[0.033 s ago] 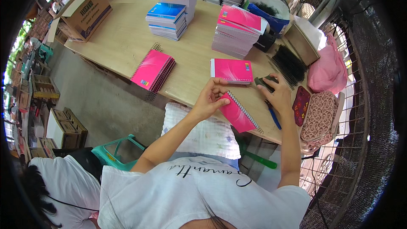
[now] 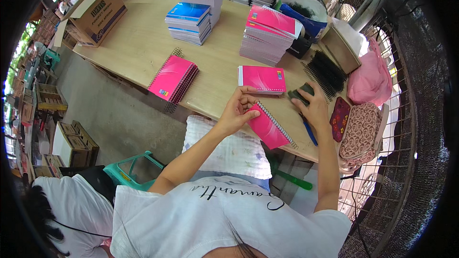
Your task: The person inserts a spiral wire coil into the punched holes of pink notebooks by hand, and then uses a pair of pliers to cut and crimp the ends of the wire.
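Observation:
My left hand [image 2: 237,111] pinches a small pink notebook [image 2: 268,127] at its upper end, thumb on the cover. A metal spiral runs along the notebook's right edge, and loose coil sticks out past its lower end. My right hand [image 2: 313,105] is closed round a small dark green block-like thing [image 2: 300,93], just above the table and apart from the notebook; its kind I cannot make out. Beneath my right wrist lies a blue-handled tool [image 2: 308,129], partly hidden. Beyond my hands rests a short stack of pink covers and pages [image 2: 262,78] with punched holes.
Spiral-bound pink notebooks [image 2: 173,77] lie at the table's near left edge. A blue-covered stack [image 2: 189,21], a tall pink stack [image 2: 267,38] and an open carton [image 2: 98,21] stand farther back. Black coils [image 2: 325,72], a patterned pouch [image 2: 361,131] and a pink bag [image 2: 369,79] crowd the right.
The dark green thing in my right hand has tilted slightly. My left hand and the notebook stay about where they were.

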Demonstrator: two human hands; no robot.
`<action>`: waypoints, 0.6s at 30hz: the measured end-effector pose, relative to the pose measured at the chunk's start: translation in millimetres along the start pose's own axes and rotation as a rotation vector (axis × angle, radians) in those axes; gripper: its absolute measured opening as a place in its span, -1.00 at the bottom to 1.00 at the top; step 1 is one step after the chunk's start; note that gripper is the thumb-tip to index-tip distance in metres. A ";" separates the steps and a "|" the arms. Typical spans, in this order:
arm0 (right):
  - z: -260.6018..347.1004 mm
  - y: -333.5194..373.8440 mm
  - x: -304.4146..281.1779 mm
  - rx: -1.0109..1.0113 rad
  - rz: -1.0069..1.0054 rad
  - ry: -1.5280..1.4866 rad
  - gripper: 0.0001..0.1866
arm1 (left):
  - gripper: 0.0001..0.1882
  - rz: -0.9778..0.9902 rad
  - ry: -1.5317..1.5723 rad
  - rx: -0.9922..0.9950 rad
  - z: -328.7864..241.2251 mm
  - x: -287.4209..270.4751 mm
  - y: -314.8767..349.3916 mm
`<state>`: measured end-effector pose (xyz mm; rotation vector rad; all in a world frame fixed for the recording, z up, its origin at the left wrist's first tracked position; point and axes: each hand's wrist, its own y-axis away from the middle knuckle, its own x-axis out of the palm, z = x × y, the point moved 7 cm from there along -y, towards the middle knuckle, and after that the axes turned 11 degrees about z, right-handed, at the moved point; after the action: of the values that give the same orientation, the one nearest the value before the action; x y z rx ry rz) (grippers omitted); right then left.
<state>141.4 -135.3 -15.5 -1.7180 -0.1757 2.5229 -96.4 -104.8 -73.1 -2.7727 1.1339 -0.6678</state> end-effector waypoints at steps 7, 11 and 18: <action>-27.1 101.1 34.2 0.329 -0.062 0.295 -0.31 | -0.10 -0.081 -0.015 -0.028 -16.2 -8.3 5.3; -32.3 103.4 37.5 0.292 -0.112 0.313 -0.34 | -0.06 -0.109 -0.024 -0.055 -9.7 -10.1 5.8; -22.7 75.8 -46.1 0.366 0.228 0.699 -0.51 | -0.09 -0.071 -0.072 -0.079 -28.8 1.1 9.8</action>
<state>179.0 -215.4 8.0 -2.3930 0.5148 1.7493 -114.1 -109.9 -48.9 -2.8900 1.0756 -0.5355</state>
